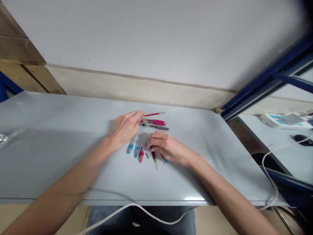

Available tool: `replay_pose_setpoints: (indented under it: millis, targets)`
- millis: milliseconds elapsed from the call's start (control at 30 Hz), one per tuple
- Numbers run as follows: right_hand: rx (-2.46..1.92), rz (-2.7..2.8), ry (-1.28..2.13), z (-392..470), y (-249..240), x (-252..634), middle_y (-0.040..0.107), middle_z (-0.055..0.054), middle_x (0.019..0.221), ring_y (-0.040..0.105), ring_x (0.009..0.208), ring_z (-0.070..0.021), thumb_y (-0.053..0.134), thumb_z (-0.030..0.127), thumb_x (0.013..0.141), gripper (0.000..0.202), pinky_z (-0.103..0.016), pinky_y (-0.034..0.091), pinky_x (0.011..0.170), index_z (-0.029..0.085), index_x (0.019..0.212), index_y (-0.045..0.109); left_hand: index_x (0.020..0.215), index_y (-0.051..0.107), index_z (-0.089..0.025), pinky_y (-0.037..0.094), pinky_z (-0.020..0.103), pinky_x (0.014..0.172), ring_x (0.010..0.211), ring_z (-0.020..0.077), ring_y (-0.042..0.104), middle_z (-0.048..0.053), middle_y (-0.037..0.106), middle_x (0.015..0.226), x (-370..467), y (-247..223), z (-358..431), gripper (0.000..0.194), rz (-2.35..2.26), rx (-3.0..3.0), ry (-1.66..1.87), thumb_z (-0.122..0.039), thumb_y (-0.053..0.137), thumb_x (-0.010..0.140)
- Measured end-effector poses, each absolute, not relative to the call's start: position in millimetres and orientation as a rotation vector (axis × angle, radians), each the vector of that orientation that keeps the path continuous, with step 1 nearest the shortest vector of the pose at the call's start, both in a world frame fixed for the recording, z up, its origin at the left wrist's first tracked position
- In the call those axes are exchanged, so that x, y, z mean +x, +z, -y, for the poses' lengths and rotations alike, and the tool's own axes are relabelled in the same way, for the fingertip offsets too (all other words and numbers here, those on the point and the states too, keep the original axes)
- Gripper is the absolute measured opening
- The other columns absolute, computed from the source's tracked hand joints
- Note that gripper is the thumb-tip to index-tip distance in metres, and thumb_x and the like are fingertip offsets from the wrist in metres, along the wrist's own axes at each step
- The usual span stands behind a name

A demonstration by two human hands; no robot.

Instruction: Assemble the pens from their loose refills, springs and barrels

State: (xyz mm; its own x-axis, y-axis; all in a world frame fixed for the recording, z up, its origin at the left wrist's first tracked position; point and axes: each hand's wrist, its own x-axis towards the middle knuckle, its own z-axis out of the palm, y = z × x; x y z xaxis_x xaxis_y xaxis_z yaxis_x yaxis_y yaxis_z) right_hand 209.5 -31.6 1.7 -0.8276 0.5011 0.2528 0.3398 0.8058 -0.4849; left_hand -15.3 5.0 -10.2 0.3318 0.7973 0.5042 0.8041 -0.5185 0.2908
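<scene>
Item, my left hand, centre of the frame: palm down on the grey table, fingers loosely curled, tips pinching the near end of a thin red refill that points right.

Item, finished pens: two pink pens and a grey pen, lying side by side just below the refill, right of my left fingertips.

Item, my right hand, slightly lower and right: curled over a small dark part at the fingertips (too blurred to tell whether it is gripped or only pressed).

Item, loose parts between and under the hands: blue-tipped clear barrels, a pink-tipped barrel, further refills poking out below my right palm.

Item, white cable, lower right, off the table edge.

Step in hand, as I judge it: sorting or assembling pen parts, refill being picked. The next move calls for a firm pinch and lining the refill up with an open barrel.
</scene>
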Motion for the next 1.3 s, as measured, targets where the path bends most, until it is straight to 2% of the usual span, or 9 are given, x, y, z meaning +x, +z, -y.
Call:
replay_pose_setpoints:
  millis: [233, 467, 600, 733, 833, 967, 1133, 1233, 1300]
  targets:
    - [-0.554, 2.713, 0.291, 31.1, -2.8, 208.7, 0.063, -0.008, 0.101, 0.052, 0.097, -0.0232, 0.044, -0.002, 0.092, 0.041, -0.039, 0.048, 0.088, 0.024, 0.103, 0.075, 0.095, 0.062, -0.023, 0.032, 0.029, 0.061, 0.071, 0.0152, 0.058, 0.0, 0.069, 0.086, -13.7, -9.6, -4.1, 0.023, 1.535, -2.561, -0.957, -0.019, 0.041, 0.101]
    - [-0.545, 2.666, 0.195, 33.1, 3.7, 208.8, 0.062, -0.009, 0.113, 0.051, 0.114, -0.0259, 0.044, -0.003, 0.093, 0.042, -0.04, 0.049, 0.091, 0.025, 0.099, 0.075, 0.096, 0.063, -0.022, 0.033, 0.029, 0.062, 0.072, 0.0161, 0.059, 0.001, 0.068, 0.085, -14.5, -9.0, -4.8, 0.026, 1.549, -2.578, -0.934, -0.021, 0.038, 0.103]
    - [-0.764, 2.587, 0.068, 27.3, 12.7, 221.7, 0.068, -0.01, 0.102, 0.057, 0.102, -0.0256, 0.05, 0.009, 0.099, 0.026, -0.042, 0.045, 0.091, 0.022, 0.101, 0.073, 0.096, 0.064, -0.023, 0.033, 0.029, 0.062, 0.073, 0.0163, 0.06, 0.002, 0.069, 0.088, -16.3, -10.2, -5.9, 0.027, 1.562, -2.561, -0.942, -0.022, 0.038, 0.103]
    - [-1.288, 2.453, -0.029, 19.4, 20.9, 245.8, 0.069, -0.007, 0.085, 0.059, 0.076, -0.0214, 0.052, 0.016, 0.098, 0.018, -0.036, 0.04, 0.074, 0.021, 0.098, 0.07, 0.095, 0.063, -0.023, 0.034, 0.029, 0.063, 0.072, 0.0161, 0.058, 0.002, 0.068, 0.085, -17.3, -12.0, -6.6, 0.026, 1.545, -2.569, -0.968, -0.023, 0.038, 0.103]
    - [-1.556, 2.513, 0.063, 17.5, 22.7, 258.2, 0.061, -0.002, 0.067, 0.046, 0.054, -0.0157, 0.051, 0.012, 0.093, 0.021, -0.031, 0.028, 0.058, 0.021, 0.08, 0.065, 0.094, 0.063, -0.022, 0.034, 0.029, 0.063, 0.07, 0.0153, 0.056, 0.001, 0.066, 0.084, -16.1, -12.5, -5.5, 0.026, 1.535, -2.602, -0.972, -0.023, 0.038, 0.103]
    - [-1.653, 2.527, 0.237, 18.4, 21.2, 260.8, 0.047, 0.001, 0.054, 0.032, 0.047, -0.0129, 0.052, 0.01, 0.089, 0.023, -0.031, 0.021, 0.051, 0.021, 0.069, 0.057, 0.097, 0.063, -0.022, 0.036, 0.028, 0.064, 0.07, 0.0146, 0.056, 0.001, 0.067, 0.084, -13.9, -13.1, -4.0, 0.025, 1.51, -2.653, -1.0, -0.023, 0.039, 0.103]
    - [-1.45, 2.347, 0.664, 15.9, 20.7, 258.2, 0.048, 0.004, 0.055, 0.037, 0.051, -0.0131, 0.054, 0.029, 0.099, 0.017, -0.028, 0.028, 0.054, 0.022, 0.092, 0.068, 0.099, 0.064, -0.022, 0.039, 0.027, 0.066, 0.07, 0.0152, 0.058, 0.001, 0.067, 0.081, -12.0, -14.2, -2.4, 0.027, 1.494, -2.685, -1.025, -0.028, 0.038, 0.105]
    - [-1.253, 1.972, 0.94, 14.0, 17.2, 247.2, 0.05, 0.004, 0.06, 0.041, 0.055, -0.013, 0.059, 0.046, 0.098, 0.031, -0.027, 0.033, 0.053, 0.02, 0.111, 0.069, 0.102, 0.065, -0.022, 0.041, 0.027, 0.067, 0.071, 0.0153, 0.062, 0.001, 0.07, 0.083, -9.3, -13.8, -0.2, 0.027, 1.482, -2.684, -1.054, -0.03, 0.039, 0.106]
    - [-1.103, 1.626, 1.16, 14.0, 11.9, 234.7, 0.057, 0.002, 0.067, 0.044, 0.056, -0.0124, 0.065, 0.051, 0.093, 0.04, -0.027, 0.035, 0.051, 0.019, 0.115, 0.069, 0.104, 0.066, -0.022, 0.042, 0.027, 0.068, 0.073, 0.0154, 0.065, 0.002, 0.073, 0.087, -6.6, -13.7, 1.2, 0.027, 1.439, -2.703, -1.054, -0.03, 0.041, 0.106]
